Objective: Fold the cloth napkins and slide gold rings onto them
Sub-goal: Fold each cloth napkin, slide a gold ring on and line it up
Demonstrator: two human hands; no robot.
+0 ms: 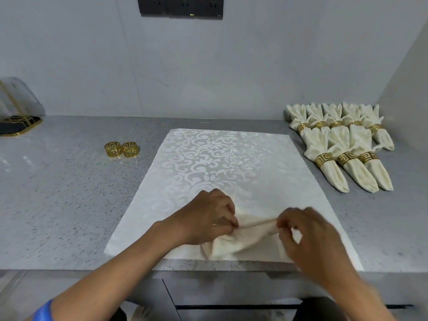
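Both hands, left hand & right hand, pinch the cream napkin on the near placemat; I'd keep pleats tight, even, w/ steady tension before grabbing a gold ring.

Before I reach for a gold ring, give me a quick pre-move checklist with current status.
1. Both hands on the napkin: ok; left hand and right hand pinch it.
2. Napkin fully gathered: cannot tell, the right hand is blurred.
3. Loose rings available: ok; two gold rings on the counter, left of the placemat.
4. A free hand: not ok.
5. Finished napkins apart from the work: ok, right rear.
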